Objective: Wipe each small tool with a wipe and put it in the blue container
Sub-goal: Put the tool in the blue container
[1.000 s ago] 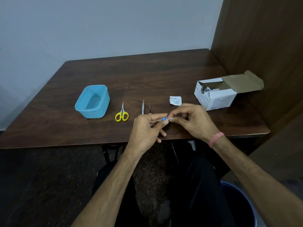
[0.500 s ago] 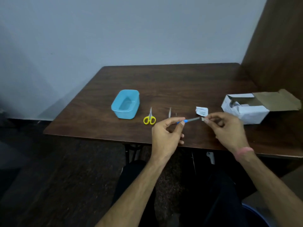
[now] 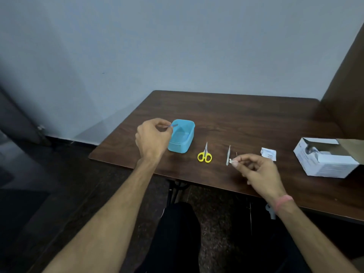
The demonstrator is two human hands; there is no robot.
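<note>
From the head camera, the left hand (image 3: 152,137) hovered at the left rim of the blue container (image 3: 182,135), its thumb and forefinger pinching a thin blue-handled tool (image 3: 173,125) whose free end reached out past the fingertips and over the container's near-left corner. The other fingers of that hand were curled in toward the palm. The tool was above the rim, not inside.

The right hand (image 3: 256,170) was raised over the table's (image 3: 246,115) front edge, thumb and forefinger pinching a small crumpled white wipe (image 3: 232,160). Just left of those fingertips lay silver tweezers (image 3: 228,155), close by the wipe; whether they touched could not be told. Farther left of the fingertips, between the tweezers and the container, lay yellow-handled scissors (image 3: 205,153), blades pointing away. Just beyond the right hand's knuckles lay a torn white packet (image 3: 268,154), and well to the right of the hand sat an open white cardboard box (image 3: 327,159). A pink band (image 3: 283,202) circled the right wrist.
</note>
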